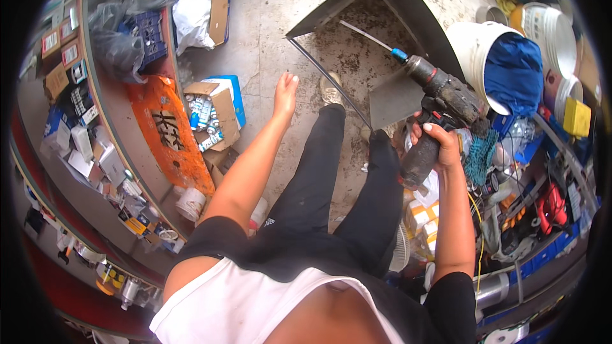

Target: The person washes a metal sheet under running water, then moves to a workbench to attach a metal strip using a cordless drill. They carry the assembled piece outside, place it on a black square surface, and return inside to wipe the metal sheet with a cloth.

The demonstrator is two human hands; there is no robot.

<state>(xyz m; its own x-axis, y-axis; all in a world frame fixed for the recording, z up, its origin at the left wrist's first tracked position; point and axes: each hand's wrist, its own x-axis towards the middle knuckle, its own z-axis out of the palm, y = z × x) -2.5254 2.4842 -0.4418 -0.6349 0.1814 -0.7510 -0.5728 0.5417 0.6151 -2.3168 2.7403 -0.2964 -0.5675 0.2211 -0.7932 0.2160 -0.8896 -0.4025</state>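
A grimy cordless drill is gripped by its handle in the right hand, its long thin bit extended over a black metal frame; the left hand is held above the concrete floor, fingers outstretched

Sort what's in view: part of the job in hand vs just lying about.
In use:
- power drill, held
- long bit in it
- dark metal box, probably the workpiece

Apparently lying about:
- white bucket with blue cloth
- orange panel
- open carton
- yellow container
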